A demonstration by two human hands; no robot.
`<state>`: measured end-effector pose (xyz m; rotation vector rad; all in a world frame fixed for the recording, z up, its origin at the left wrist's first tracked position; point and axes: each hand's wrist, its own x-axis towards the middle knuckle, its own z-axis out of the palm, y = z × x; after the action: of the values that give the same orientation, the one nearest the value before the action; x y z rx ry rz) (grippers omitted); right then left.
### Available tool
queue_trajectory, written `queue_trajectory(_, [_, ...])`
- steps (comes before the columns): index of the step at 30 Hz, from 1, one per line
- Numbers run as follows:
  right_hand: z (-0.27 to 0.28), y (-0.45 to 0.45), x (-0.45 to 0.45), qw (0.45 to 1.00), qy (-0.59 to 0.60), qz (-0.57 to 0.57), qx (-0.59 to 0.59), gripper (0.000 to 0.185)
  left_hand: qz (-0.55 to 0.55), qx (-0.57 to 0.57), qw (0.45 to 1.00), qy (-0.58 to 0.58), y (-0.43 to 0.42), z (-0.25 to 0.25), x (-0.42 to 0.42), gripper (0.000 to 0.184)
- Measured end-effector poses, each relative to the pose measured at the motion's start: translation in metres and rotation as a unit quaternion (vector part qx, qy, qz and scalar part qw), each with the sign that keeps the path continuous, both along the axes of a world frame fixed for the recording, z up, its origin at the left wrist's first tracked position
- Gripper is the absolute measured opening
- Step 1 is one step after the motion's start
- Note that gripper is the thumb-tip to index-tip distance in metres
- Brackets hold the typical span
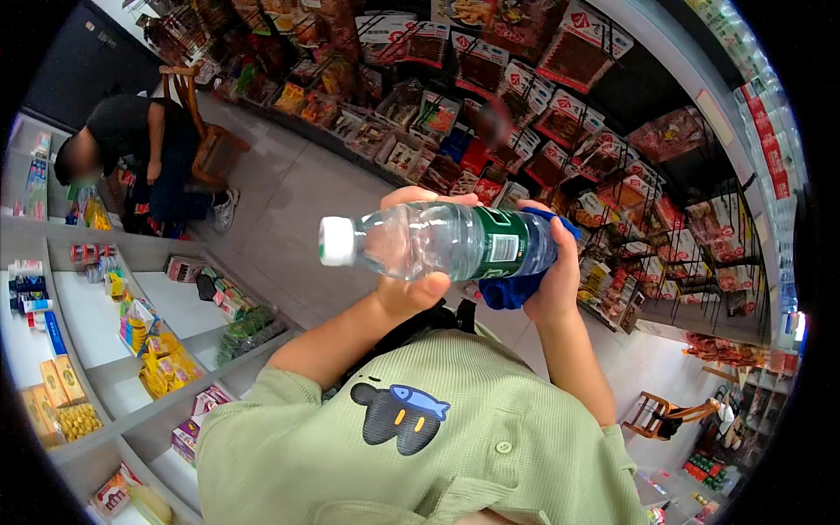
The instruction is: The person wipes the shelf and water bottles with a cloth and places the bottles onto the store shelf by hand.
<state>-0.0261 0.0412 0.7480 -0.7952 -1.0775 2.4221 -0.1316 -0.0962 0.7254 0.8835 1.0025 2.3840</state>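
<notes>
You are holding a bottle (455, 238) mid-frame, left hand (401, 299) gripping it with curled fingers, right hand (553, 287) clasping its base and a blue cloth (505, 294).

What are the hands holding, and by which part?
A clear plastic bottle: the left hand grips its upper body, below the white cap; the right hand holds a blue cloth at its base end.

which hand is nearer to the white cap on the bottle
Left. The left hand holds the plastic bottle around its upper part, close to the white cap; the right hand is at the base end, with a blue cloth.
</notes>
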Motion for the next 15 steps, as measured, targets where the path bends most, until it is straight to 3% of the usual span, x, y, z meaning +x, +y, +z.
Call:
queue_trajectory(1, [0.0,-0.001,-0.001,0.999,-0.018,-0.003,-0.044,0.041,0.016,-0.025,0.997,0.068,0.001,-0.001,-0.003,0.086])
queue_trajectory(3, [-0.012,0.0,-0.001,0.997,-0.036,-0.029,-0.06,0.041,0.034,-0.012,0.995,0.09,0.004,0.002,-0.004,0.085])
queue_trajectory(5, [-0.025,0.003,-0.001,0.995,-0.075,-0.014,-0.062,0.039,0.092,-0.086,0.934,0.335,0.001,0.007,-0.013,0.08])
queue_trajectory(7, [-0.032,0.003,-0.001,0.989,-0.124,-0.025,-0.071,0.033,0.081,-0.08,0.914,0.39,0.001,0.018,-0.017,0.072])
queue_trajectory(11, [-0.028,0.005,0.001,0.986,-0.133,-0.046,-0.086,0.033,0.016,-0.047,0.912,0.407,-0.003,0.022,-0.026,0.07])
queue_trajectory(15, [-0.013,0.004,0.005,0.999,-0.045,-0.007,0.011,0.048,-0.075,0.02,0.944,0.32,-0.004,0.017,-0.033,0.075])
